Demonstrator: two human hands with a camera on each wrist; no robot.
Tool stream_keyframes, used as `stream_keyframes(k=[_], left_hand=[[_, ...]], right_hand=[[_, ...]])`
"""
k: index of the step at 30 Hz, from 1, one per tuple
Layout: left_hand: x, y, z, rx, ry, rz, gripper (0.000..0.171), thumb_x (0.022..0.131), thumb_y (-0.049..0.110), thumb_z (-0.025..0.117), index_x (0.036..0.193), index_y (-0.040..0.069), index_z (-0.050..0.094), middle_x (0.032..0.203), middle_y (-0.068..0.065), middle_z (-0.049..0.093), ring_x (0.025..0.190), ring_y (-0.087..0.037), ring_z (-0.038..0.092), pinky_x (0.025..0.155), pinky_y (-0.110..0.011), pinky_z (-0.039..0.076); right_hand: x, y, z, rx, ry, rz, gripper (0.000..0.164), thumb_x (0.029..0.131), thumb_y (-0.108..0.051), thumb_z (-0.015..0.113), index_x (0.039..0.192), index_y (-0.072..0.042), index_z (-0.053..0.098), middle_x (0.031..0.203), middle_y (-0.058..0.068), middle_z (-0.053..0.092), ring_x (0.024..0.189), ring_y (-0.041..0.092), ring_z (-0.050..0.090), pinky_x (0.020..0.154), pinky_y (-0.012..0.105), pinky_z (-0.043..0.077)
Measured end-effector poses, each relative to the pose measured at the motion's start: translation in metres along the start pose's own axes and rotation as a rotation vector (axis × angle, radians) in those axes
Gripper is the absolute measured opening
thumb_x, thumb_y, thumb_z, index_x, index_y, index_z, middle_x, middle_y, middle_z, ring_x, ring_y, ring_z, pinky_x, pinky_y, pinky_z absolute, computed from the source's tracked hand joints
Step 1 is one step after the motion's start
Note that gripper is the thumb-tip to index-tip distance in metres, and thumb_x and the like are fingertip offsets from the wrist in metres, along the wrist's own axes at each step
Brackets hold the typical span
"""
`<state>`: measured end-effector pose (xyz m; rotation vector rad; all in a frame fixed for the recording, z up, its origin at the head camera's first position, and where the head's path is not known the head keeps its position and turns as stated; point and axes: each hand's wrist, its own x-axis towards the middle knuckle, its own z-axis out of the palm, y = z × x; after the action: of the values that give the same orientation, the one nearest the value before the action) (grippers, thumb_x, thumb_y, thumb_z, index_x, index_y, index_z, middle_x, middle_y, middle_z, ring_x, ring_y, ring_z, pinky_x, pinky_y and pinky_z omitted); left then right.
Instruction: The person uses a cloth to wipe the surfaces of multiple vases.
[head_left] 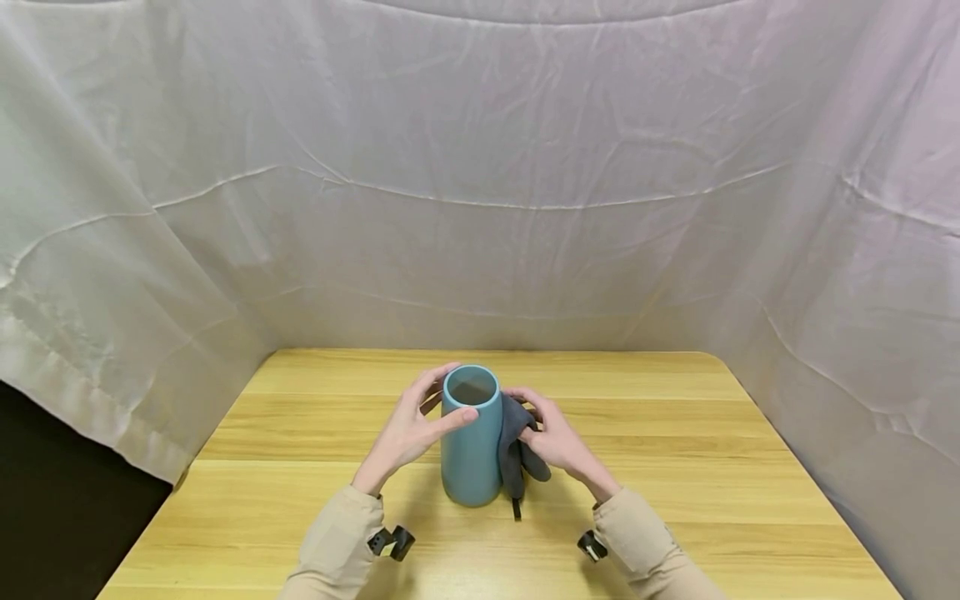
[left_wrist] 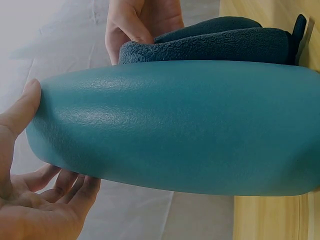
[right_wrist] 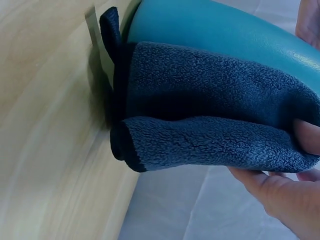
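Observation:
A tall blue vase [head_left: 471, 458] with a round open mouth stands upright on the wooden table. My left hand [head_left: 408, 427] grips it near the rim, thumb on the near side and fingers round the far left side. In the left wrist view, the vase [left_wrist: 175, 127] spans most of the picture. A dark grey towel [head_left: 513, 446] hangs folded from my right hand [head_left: 557, 433], which pinches it against the vase's right side. The right wrist view shows the towel [right_wrist: 200, 82] with its fuzzy pile, dark edging and a small hanging loop [right_wrist: 110, 30].
The light wooden table [head_left: 712, 467] reaches out to both sides. Pale grey curtains [head_left: 480, 250] enclose it at the back and sides. A black area [head_left: 60, 500] lies beyond its left edge. Small black devices [head_left: 401, 543] sit at both wrists.

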<state>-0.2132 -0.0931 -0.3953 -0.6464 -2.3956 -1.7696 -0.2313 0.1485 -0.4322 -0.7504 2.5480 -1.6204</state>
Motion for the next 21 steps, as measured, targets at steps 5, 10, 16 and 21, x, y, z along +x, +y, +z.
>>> stream_keyframes(k=[5,10,16,21], left_hand=[[0.0,-0.001,0.0,-0.003,-0.006,-0.007,0.066,0.087,0.021,0.08,0.146,0.013,0.051,0.141,-0.012,0.056,0.132,-0.032,0.054,0.119,-0.056,0.038],[0.0,0.0,0.0,-0.006,-0.009,-0.014,0.066,0.087,0.022,0.08,0.145,0.013,0.051,0.141,-0.012,0.056,0.132,-0.032,0.054,0.119,-0.056,0.038],[0.001,0.002,0.0,-0.011,-0.006,-0.009,0.065,0.086,0.023,0.081,0.144,0.015,0.052,0.141,-0.011,0.057,0.132,-0.032,0.054,0.119,-0.057,0.038],[0.001,0.001,-0.001,-0.011,-0.003,-0.004,0.064,0.086,0.023,0.08,0.144,0.016,0.053,0.141,-0.011,0.057,0.132,-0.032,0.054,0.119,-0.057,0.039]], right_hand=[[-0.002,0.0,0.001,0.031,0.005,0.026,0.051,0.093,0.008,0.055,0.142,-0.005,0.054,0.137,0.023,0.057,0.11,0.033,0.065,0.087,0.03,0.053],[-0.002,-0.004,0.002,0.067,0.045,0.02,0.048,0.095,0.005,0.057,0.142,-0.004,0.054,0.135,0.024,0.057,0.11,0.033,0.066,0.086,0.027,0.053],[0.001,-0.018,0.0,0.09,0.13,-0.078,0.045,0.095,0.002,0.062,0.139,-0.003,0.057,0.131,0.023,0.06,0.105,0.028,0.068,0.085,0.023,0.054],[0.003,-0.029,-0.003,0.079,0.165,-0.135,0.044,0.095,-0.004,0.066,0.138,-0.006,0.059,0.127,0.019,0.064,0.104,0.016,0.065,0.087,0.025,0.054]])
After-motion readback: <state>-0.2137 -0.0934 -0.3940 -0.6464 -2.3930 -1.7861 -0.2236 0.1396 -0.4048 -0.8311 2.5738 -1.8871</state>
